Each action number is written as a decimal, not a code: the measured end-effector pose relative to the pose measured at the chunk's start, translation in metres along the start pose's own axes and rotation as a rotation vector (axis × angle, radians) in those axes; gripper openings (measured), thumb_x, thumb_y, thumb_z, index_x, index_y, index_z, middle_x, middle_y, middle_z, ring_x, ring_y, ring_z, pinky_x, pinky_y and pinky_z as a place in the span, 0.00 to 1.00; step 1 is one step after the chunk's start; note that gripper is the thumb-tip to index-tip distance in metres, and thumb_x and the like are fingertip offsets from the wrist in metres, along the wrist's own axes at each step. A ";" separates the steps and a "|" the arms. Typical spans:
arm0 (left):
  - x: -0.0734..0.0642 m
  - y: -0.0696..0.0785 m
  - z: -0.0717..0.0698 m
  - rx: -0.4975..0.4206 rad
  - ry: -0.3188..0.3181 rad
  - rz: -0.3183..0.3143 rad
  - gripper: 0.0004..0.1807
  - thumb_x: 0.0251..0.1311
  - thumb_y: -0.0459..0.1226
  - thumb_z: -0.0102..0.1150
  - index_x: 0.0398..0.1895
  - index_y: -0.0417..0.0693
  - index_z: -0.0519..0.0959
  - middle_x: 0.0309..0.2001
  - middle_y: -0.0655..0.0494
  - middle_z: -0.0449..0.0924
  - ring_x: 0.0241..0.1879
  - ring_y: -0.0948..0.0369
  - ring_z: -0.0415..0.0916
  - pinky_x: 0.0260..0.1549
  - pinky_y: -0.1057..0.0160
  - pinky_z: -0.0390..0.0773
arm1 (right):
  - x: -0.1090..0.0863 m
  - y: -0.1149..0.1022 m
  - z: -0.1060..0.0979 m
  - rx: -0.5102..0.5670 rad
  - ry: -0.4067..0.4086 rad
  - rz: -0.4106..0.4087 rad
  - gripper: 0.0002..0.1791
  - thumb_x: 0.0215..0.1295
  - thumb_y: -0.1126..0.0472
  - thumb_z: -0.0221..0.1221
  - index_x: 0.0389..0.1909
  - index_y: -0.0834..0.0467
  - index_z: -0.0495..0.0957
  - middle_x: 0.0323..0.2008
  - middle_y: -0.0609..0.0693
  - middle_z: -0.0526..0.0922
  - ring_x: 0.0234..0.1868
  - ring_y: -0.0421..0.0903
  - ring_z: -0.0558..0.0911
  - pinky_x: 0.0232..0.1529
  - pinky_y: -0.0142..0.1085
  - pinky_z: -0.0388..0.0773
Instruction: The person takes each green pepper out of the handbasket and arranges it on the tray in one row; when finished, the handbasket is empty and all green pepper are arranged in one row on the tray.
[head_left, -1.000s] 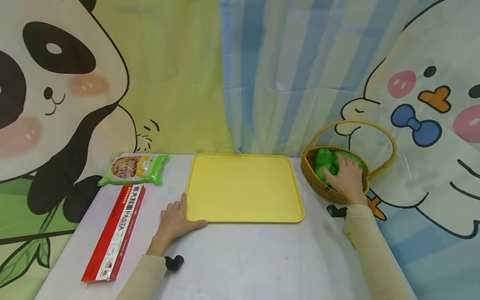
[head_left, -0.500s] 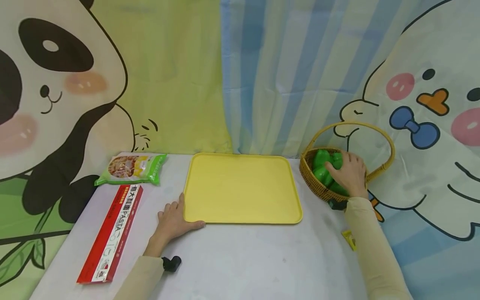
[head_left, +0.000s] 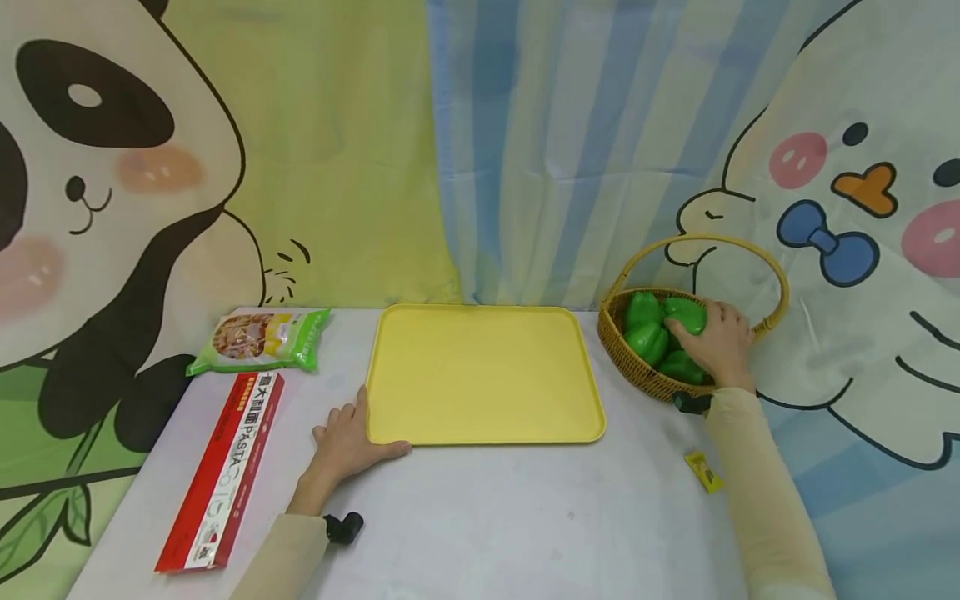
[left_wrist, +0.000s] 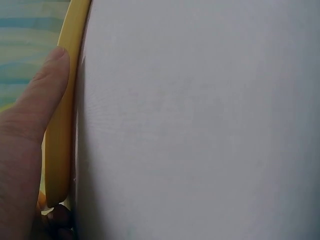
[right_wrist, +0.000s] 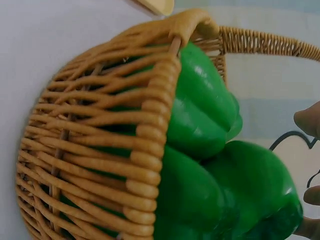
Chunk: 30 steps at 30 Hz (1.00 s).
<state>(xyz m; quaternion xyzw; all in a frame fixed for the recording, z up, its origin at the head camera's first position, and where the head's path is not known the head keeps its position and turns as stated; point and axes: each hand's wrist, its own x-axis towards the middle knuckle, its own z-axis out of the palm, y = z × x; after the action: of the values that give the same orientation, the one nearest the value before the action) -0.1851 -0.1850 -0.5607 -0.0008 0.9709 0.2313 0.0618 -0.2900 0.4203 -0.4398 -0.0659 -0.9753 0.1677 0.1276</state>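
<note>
My left hand [head_left: 345, 454] rests at the near left corner of the yellow tray [head_left: 487, 375]. Its straight thumb [left_wrist: 47, 87] lies along the front edge in the left wrist view, and the index finger runs up the left side. At the right, my right hand [head_left: 720, 346] is spread over the far right side of a wicker basket [head_left: 633, 362] with a tall handle. Several glossy green bell peppers [right_wrist: 197, 100] fill the basket. In the right wrist view, the thumb and fingertips at the right edge stand apart, beside the nearest pepper; part of the hand is out of frame.
A snack bag [head_left: 258, 340] with green ends lies at the back left. In front of it is a long red pasta box [head_left: 221, 475]. A small yellow packet [head_left: 703, 472] lies near the right forearm on the white table [head_left: 525, 525]. Cartoon curtains [head_left: 517, 150] hang behind.
My right hand has shifted rightward from over the peppers toward the basket's right side, uncovering more of them. The small yellow packet now shows fully. My left hand stays at the tray corner.
</note>
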 end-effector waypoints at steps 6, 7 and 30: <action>0.001 0.000 0.000 -0.003 -0.003 0.002 0.82 0.32 0.80 0.63 0.80 0.36 0.41 0.67 0.33 0.67 0.59 0.41 0.63 0.48 0.38 0.60 | 0.000 0.007 0.004 -0.008 -0.028 0.018 0.54 0.66 0.28 0.49 0.77 0.66 0.51 0.70 0.77 0.56 0.68 0.79 0.55 0.63 0.72 0.50; 0.000 0.000 0.001 -0.004 -0.003 0.000 0.82 0.32 0.80 0.64 0.80 0.36 0.41 0.67 0.32 0.67 0.59 0.41 0.63 0.48 0.37 0.60 | 0.000 0.007 0.004 -0.009 -0.034 0.020 0.54 0.66 0.28 0.49 0.77 0.65 0.51 0.70 0.77 0.56 0.68 0.80 0.55 0.63 0.72 0.50; 0.000 0.000 0.000 0.001 0.002 -0.002 0.82 0.32 0.80 0.63 0.80 0.38 0.41 0.67 0.32 0.66 0.60 0.40 0.63 0.48 0.37 0.60 | 0.001 0.009 0.004 0.011 0.027 -0.014 0.51 0.67 0.33 0.55 0.73 0.70 0.57 0.61 0.78 0.65 0.59 0.76 0.65 0.54 0.67 0.60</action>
<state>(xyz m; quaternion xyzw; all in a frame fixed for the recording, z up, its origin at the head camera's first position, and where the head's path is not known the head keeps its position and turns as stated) -0.1851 -0.1853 -0.5606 -0.0020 0.9711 0.2309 0.0610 -0.2915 0.4274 -0.4461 -0.0607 -0.9730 0.1714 0.1421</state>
